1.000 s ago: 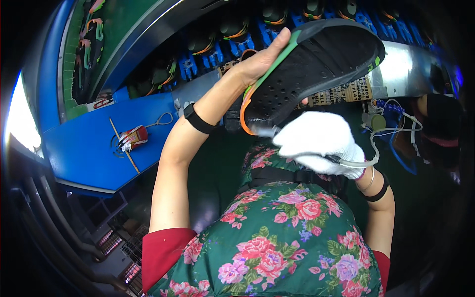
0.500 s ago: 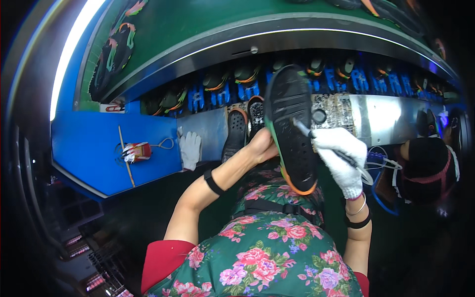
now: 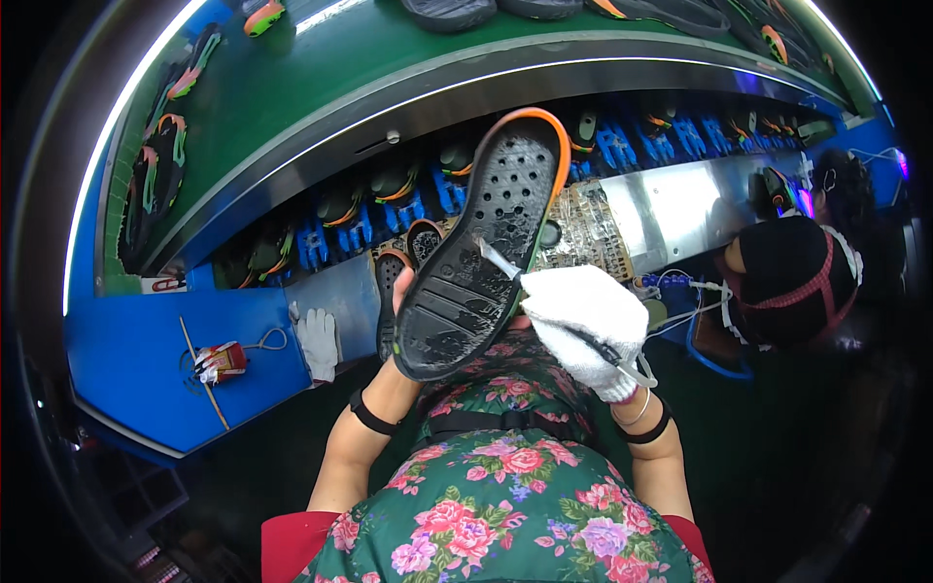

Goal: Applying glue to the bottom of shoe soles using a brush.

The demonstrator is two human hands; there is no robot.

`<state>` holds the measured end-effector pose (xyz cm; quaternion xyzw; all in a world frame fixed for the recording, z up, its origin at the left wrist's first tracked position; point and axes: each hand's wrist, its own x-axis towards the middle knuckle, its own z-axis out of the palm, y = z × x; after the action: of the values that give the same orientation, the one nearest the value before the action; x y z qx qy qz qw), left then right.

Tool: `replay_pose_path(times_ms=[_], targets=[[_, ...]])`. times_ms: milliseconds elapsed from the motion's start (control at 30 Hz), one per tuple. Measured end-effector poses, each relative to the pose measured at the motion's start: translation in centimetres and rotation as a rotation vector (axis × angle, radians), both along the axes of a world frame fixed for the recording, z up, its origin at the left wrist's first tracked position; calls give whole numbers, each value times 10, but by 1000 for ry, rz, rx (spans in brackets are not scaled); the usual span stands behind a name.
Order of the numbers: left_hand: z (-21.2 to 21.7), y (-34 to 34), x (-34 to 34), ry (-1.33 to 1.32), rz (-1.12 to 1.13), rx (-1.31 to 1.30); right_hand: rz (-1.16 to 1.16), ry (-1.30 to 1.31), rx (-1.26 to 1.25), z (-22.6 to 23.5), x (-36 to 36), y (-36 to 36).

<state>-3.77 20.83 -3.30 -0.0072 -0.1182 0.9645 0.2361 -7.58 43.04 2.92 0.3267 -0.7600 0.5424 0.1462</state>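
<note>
A black shoe sole (image 3: 465, 277) with an orange rim at its far end is tilted up in front of me, its holed face toward me. My left hand (image 3: 400, 290) is closed on its left edge, with most of the fingers hidden behind the sole. Patches of the sole's middle look wet and glossy. My right hand (image 3: 585, 328), in a white knitted glove, is closed around a thin brush (image 3: 502, 260). The brush's pale tip touches the sole near its middle. Two more soles, one a dark sole (image 3: 389, 291), lie behind on the ledge.
A green conveyor belt (image 3: 340, 73) with soles runs across the far side, above a row of blue racks (image 3: 612, 146) holding shoe parts. At left, a blue board (image 3: 126, 355) bears a red-and-white container (image 3: 222, 362) and a stick; a white glove (image 3: 316, 342) lies beside it. Another person (image 3: 792, 277) is at right.
The sole has been turned round, so its orange-rimmed end now points away from me. The brush stays at its middle. My view has shifted to the right.
</note>
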Motion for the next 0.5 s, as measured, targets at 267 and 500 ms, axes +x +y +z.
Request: replay_pose_path(times_ms=[267, 500], targets=[[-32, 31, 3, 103, 31, 30, -90, 140, 82, 31, -18, -8], [-66, 37, 29, -69, -4, -225, -104, 202, 231, 29, -24, -12]])
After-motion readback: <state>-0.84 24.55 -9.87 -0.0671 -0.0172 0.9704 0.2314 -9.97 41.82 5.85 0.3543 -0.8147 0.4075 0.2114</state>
